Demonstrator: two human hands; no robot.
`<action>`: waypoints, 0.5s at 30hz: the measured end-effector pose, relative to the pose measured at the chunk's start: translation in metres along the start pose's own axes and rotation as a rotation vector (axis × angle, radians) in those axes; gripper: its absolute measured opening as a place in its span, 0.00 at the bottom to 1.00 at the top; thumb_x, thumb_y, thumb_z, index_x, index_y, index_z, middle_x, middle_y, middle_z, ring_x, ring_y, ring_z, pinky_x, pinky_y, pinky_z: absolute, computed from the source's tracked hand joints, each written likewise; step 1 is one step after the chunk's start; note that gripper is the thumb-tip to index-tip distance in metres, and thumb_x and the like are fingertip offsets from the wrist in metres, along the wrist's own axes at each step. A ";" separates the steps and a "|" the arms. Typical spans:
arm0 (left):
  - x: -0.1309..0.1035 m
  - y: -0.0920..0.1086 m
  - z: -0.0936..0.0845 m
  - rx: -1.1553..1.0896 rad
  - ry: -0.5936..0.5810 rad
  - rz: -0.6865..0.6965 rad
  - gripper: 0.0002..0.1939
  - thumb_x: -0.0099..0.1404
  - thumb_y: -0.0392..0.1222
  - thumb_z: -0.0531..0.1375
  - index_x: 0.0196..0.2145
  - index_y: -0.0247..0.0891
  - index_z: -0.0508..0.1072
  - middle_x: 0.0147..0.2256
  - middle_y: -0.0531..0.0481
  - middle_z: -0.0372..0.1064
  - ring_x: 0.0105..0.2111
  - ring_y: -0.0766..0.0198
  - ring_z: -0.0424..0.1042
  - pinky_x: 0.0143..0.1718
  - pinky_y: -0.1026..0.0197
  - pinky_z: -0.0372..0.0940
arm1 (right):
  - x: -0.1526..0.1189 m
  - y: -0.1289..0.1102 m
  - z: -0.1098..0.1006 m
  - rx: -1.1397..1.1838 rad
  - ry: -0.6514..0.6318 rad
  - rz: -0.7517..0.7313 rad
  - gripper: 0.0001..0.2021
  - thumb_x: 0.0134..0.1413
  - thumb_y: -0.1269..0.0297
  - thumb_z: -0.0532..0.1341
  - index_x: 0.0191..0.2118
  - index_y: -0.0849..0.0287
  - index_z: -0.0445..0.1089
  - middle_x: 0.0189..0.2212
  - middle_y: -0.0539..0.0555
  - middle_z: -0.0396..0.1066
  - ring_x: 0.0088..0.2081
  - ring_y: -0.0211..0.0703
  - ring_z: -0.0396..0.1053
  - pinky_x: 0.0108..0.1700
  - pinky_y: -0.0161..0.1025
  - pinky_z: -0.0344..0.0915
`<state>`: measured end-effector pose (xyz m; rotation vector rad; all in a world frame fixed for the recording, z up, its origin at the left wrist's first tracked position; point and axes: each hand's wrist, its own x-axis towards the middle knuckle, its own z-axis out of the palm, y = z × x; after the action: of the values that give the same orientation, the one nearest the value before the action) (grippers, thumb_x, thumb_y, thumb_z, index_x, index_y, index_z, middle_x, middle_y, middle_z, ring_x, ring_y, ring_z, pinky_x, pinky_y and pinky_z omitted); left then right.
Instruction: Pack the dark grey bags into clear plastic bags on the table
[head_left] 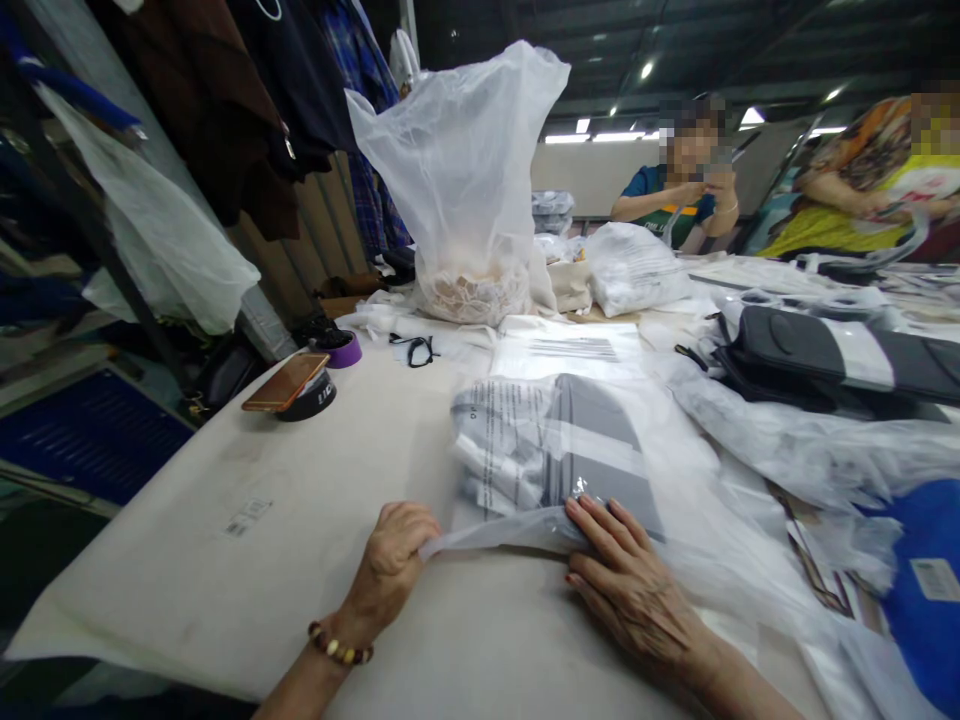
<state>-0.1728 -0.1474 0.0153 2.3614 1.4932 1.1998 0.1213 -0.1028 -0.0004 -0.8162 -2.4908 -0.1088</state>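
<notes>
A frosted plastic bag (517, 530) lies on the white-covered table, with a dark folded item (600, 440) inside that has a pale band across it. Black printed text shows on the bag's left half. My left hand (394, 550) is closed on the bag's near left corner, pulling that edge taut. Flat on the near edge of the bag rests my right hand (626, 575), its fingers stretched out over the plastic and the dark item. What the dark item is cannot be made out fully through the plastic.
A phone (286, 382) rests on a tape roll (311, 398) at the left. Behind stands a tall translucent bag (480, 180). Black bags (840, 350) and a blue item (926, 590) lie at right. Two people work across the table, one in a dark shirt (660, 205).
</notes>
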 end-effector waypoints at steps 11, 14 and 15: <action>-0.004 -0.007 0.015 -0.176 0.150 -0.471 0.20 0.59 0.56 0.55 0.22 0.38 0.72 0.45 0.43 0.65 0.45 0.58 0.67 0.44 0.59 0.63 | 0.001 -0.002 0.004 0.007 0.046 0.018 0.10 0.58 0.65 0.54 0.30 0.56 0.71 0.58 0.58 0.60 0.61 0.49 0.51 0.61 0.51 0.46; 0.004 -0.004 0.020 -0.208 0.140 -0.519 0.20 0.60 0.54 0.54 0.21 0.37 0.71 0.36 0.46 0.67 0.34 0.64 0.68 0.35 0.65 0.63 | 0.000 -0.002 0.004 0.000 0.042 0.025 0.09 0.58 0.66 0.54 0.31 0.56 0.71 0.58 0.58 0.59 0.61 0.49 0.52 0.60 0.52 0.48; 0.007 -0.003 0.022 -0.204 0.158 -0.526 0.19 0.61 0.53 0.54 0.21 0.37 0.71 0.34 0.47 0.67 0.32 0.65 0.67 0.33 0.66 0.63 | 0.000 -0.002 0.004 0.000 0.042 0.026 0.09 0.58 0.66 0.54 0.31 0.56 0.71 0.58 0.58 0.59 0.61 0.49 0.52 0.60 0.53 0.49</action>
<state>-0.1592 -0.1335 0.0029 1.6284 1.7841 1.3313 0.1186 -0.1032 -0.0039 -0.8372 -2.4407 -0.1162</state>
